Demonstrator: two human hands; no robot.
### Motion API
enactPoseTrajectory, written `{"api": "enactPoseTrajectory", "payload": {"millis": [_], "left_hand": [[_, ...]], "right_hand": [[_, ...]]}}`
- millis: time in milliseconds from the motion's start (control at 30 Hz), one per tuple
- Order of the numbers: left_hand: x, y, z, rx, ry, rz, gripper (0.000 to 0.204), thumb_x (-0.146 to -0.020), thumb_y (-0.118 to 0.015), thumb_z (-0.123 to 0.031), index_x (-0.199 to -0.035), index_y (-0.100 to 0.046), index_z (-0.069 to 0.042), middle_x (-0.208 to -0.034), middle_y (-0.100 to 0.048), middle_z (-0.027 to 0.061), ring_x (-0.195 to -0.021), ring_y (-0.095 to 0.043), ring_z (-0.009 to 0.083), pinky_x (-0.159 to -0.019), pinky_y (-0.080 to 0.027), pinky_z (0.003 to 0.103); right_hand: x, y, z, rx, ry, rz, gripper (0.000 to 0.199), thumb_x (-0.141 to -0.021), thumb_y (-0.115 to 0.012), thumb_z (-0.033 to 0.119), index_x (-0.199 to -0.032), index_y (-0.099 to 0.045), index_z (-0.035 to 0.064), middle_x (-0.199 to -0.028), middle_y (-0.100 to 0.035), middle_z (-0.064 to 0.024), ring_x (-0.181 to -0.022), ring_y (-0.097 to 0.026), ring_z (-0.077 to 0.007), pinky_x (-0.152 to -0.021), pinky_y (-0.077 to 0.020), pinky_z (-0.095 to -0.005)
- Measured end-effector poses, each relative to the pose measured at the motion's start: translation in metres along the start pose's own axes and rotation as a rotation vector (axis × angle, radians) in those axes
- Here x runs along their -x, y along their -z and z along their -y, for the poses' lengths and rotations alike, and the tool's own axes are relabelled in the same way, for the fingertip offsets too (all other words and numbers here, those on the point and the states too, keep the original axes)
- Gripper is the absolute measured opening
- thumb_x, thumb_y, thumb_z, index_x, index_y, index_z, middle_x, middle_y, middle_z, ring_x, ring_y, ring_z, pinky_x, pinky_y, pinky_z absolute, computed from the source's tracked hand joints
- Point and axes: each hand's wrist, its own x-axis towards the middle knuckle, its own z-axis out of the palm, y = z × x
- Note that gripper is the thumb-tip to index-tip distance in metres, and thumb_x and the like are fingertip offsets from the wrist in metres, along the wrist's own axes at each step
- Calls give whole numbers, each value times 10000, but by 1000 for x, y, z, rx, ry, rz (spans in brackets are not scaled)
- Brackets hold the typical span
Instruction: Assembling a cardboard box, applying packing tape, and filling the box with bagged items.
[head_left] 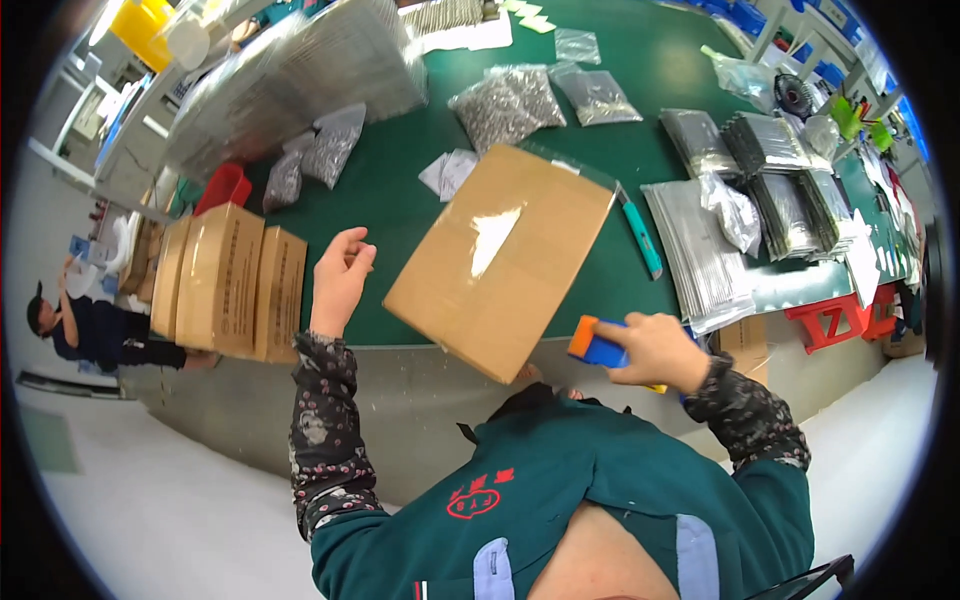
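Observation:
A flat brown cardboard box point(500, 260) sealed with clear tape lies tilted on the green table point(400, 210), its near corner hanging over the table's front edge. My right hand point(655, 350) grips a blue and orange tape dispenser point(597, 343) just right of that corner. My left hand point(342, 278) is raised left of the box, fingers loosely curled, holding nothing and not touching the box.
Brown cartons point(225, 280) stand at the table's left end. Bags of small metal parts point(505, 105), stacks of silver pouches point(700, 250), a teal utility knife point(640, 235) and a red bin point(222, 187) are on the table. A person point(90, 330) stands at far left.

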Motion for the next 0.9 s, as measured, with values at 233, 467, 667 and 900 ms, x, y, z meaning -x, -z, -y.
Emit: {"api": "enactPoseTrajectory", "payload": {"millis": [233, 467, 667, 900], "left_hand": [[98, -39, -114, 356, 134, 460, 262, -914, -457, -185, -1097, -531, -12, -928, -580, 24, -821, -515, 81, -690, -415, 197], [117, -79, -132, 565, 194, 747, 204, -910, -481, -186, -998, -550, -15, -864, -565, 8, -772, -500, 61, -665, -410, 191], [97, -61, -121, 433, 70, 488, 127, -891, -513, -131, -825, -535, -24, -688, -494, -37, -615, -447, 28, -559, -383, 172], [94, -38, -116, 564, 191, 898, 159, -886, -529, -190, -898, -539, -31, -790, -537, -5, -709, -472, 43, -644, -401, 185]], "right_hand": [[50, 22, 16, -430, 260, -564, 721, -536, -727, 205, -1222, -512, 154, -756, -507, -110, -583, -526, -247, -526, -457, -337], [65, 21, 39, -309, 345, -688, 745, -484, -741, 188, -1201, -537, 168, -755, -507, -88, -582, -528, -227, -517, -452, -309], [71, 18, 71, -254, 234, -682, 746, -478, -746, 193, -1196, -542, 174, -744, -503, -89, -577, -528, -227, -510, -449, -315], [62, 17, 94, -238, 167, -775, 751, -459, -756, 195, -1182, -553, 182, -771, -512, -90, -581, -528, -228, -507, -444, -316]]}}
